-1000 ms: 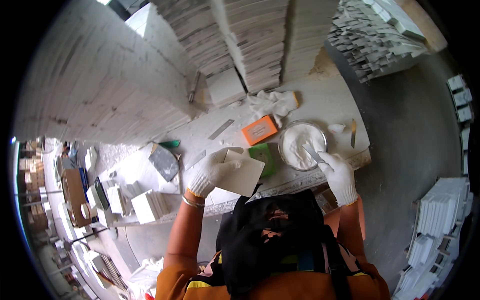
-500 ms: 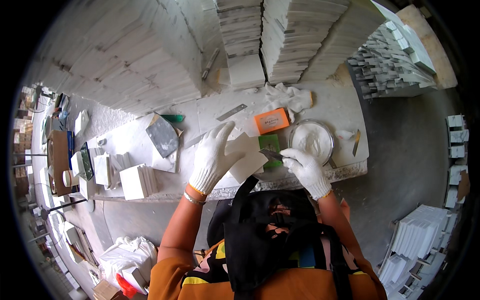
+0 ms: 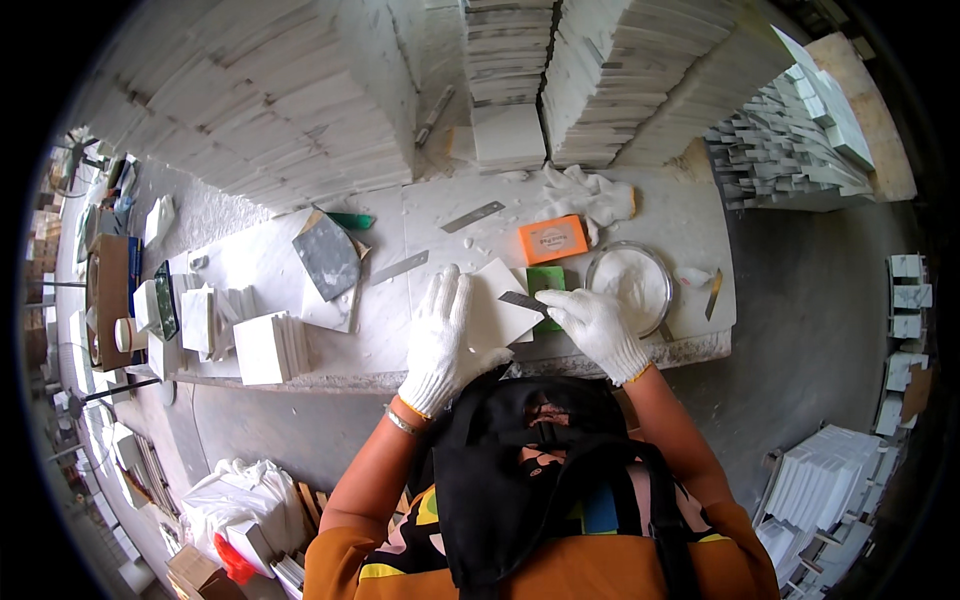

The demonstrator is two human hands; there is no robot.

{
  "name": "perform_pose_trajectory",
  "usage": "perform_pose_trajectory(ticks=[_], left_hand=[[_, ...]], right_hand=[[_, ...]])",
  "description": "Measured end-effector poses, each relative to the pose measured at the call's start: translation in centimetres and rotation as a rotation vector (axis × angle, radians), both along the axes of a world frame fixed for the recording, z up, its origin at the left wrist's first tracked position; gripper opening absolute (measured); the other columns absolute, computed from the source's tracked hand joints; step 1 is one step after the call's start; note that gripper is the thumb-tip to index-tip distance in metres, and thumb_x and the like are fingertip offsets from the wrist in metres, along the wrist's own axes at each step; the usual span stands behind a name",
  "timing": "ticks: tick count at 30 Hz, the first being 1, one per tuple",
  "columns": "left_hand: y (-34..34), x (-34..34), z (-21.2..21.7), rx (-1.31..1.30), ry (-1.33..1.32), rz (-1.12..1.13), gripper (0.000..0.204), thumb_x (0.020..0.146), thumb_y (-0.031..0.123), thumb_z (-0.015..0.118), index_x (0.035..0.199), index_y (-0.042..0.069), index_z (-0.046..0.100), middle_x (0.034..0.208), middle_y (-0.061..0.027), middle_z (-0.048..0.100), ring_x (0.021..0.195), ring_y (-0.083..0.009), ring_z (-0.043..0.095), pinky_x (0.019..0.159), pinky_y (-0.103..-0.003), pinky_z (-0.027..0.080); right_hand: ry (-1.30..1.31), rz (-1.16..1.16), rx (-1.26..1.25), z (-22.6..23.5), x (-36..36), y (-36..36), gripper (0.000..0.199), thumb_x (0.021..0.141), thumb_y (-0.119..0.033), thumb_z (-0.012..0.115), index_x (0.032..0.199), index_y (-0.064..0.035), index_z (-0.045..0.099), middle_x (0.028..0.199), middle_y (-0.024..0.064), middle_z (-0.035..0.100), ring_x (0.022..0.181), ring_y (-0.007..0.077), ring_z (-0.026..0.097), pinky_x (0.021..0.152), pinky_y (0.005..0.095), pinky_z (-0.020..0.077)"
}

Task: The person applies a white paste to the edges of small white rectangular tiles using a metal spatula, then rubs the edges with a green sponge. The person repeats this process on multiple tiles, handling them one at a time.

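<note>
A square white tile lies near the front edge of the worktable. My left hand, in a white knit glove, rests along its left side with straight fingers, the thumb reaching toward the near corner. In my gloved right hand is a thin dark metal scraper blade, held over the tile's right part. A green block lies just beyond the blade, partly hidden. Behind it sits an orange block. Right of these stands a round clear-rimmed bowl with white paste or powder in it.
Tall stacks of white slabs rise at the back. Two metal strips, a crumpled white glove and a grey slab lie on the table. White blocks stand at left; a yellowish blade lies at right.
My left hand has come down and right against the tile, its fingers now together. My right hand has shifted left, bringing the scraper blade over the tile.
</note>
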State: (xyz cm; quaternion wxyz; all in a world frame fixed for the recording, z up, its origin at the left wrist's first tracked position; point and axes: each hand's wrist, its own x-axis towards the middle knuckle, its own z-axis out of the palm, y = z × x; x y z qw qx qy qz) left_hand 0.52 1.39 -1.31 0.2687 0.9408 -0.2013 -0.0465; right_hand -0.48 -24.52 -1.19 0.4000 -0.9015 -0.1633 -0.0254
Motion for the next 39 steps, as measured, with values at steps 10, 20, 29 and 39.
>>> perform_pose_trajectory(ticks=[10,20,29,39], left_hand=[[-0.2,-0.1,0.1,-0.043,0.031,0.014,0.117,0.06,0.043,0.093,0.152,-0.002,0.036,0.158,-0.0286,0.035,0.146,-0.0457,0.035,0.117,-0.052,0.035],[-0.1,-0.1,-0.1,-0.067,0.019,0.02,0.117,0.059,0.041,0.094,0.152,-0.002,0.037,0.159,-0.0273,0.035,0.146,-0.0448,0.036,0.116,-0.051,0.036],[0.1,0.0,0.0,-0.032,0.033,0.013,0.115,0.06,0.04,0.093,0.153,0.0,0.037,0.159,-0.026,0.035,0.146,-0.0444,0.035,0.116,-0.052,0.036],[0.0,-0.1,-0.3,-0.045,0.023,0.035,0.115,0.059,0.039,0.093,0.152,0.001,0.038,0.159,-0.0255,0.035,0.147,-0.044,0.035,0.117,-0.052,0.035]], right_hand=[[-0.002,-0.022,-0.128,0.1,-1.3,0.1,0.04,0.088,-0.011,0.07,0.128,-0.0138,0.069,0.076,0.012,0.065,0.069,0.0311,0.065,0.064,0.0432,0.0533],[0.008,0.094,-0.062,0.8,-2.4,3.8,0.029,0.092,-0.016,0.068,0.121,-0.0147,0.071,0.079,0.0114,0.067,0.072,0.0318,0.068,0.066,0.0429,0.0564],[0.027,-0.015,0.026,1.0,-0.1,-0.4,0.034,0.09,-0.008,0.07,0.123,-0.0096,0.071,0.09,0.0132,0.072,0.08,0.0296,0.069,0.071,0.0382,0.0557],[0.044,0.015,-0.088,0.1,-1.2,1.1,0.034,0.089,-0.006,0.071,0.123,-0.009,0.072,0.089,0.0152,0.07,0.077,0.0308,0.068,0.069,0.0388,0.055]])
